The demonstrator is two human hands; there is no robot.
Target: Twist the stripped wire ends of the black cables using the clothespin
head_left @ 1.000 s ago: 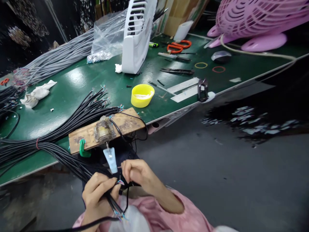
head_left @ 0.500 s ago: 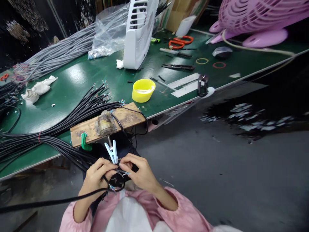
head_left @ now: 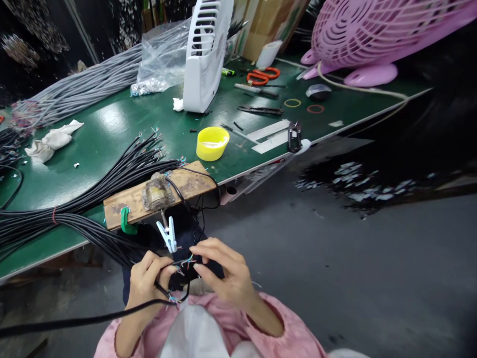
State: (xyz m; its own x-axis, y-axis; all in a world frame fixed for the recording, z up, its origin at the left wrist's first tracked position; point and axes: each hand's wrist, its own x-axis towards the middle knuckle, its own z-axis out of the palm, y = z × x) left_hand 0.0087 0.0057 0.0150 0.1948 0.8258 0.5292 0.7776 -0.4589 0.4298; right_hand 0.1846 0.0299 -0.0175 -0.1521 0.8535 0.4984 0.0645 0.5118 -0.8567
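My left hand (head_left: pixel 151 278) is closed on black cables (head_left: pixel 161 288) near their stripped ends. Thin coloured wires (head_left: pixel 188 261) fan out from one cable end, just right of the left fingers. My right hand (head_left: pixel 223 271) is beside those wires, thumb and fingers apart, with nothing visibly gripped. Just above the hands, a light blue clothespin (head_left: pixel 167 234) hangs from the shaft of a small motor (head_left: pixel 158 191) fixed on a wooden board (head_left: pixel 194 179). A green clamp (head_left: pixel 127 221) grips the board's near edge.
Bundled black cables (head_left: pixel 93 196) lie across the green table (head_left: pixel 100 124) on the left. A yellow cup (head_left: pixel 212 144) stands behind the board. Farther back are a white fan (head_left: pixel 203 64), orange-handled scissors (head_left: pixel 263 75), grey cables (head_left: pixel 93 77) and a pink fan (head_left: pixel 354 40).
My right hand has moved away from the clothespin and its fingers have parted. The wire ends now show between the hands, a little below the clothespin. The left hand keeps its hold.
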